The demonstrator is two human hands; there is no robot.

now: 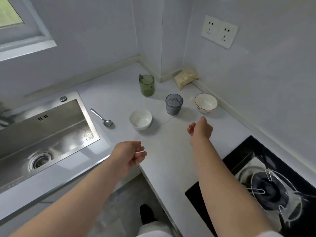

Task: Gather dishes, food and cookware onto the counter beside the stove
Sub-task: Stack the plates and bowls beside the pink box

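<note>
Head cam only, looking down at the counter (171, 154) corner with the stove (266, 185) at the lower right.

Both hands are empty, fingers loosely curled, nothing gripped. The right hand (201, 129) hangs above the counter just past the stove's far corner. The left hand (131, 154) is further from the stove, over the counter's front edge.

All the dishes sit on the counter beyond the stove:
- patterned bowl (206, 103), closest to the stove, by the wall, just ahead of the right fingertips but not touched
- grey glass (174, 104), next one out from the stove, also near the right hand
- white bowl (140, 119), further out still, ahead of the left hand, clear gap between them
- spoon (102, 117), furthest from the stove, lying flat next to the sink (42, 134)
- green cup (147, 85) and a bag of grain (186, 77), back in the corner, well out of reach of both hands
</note>
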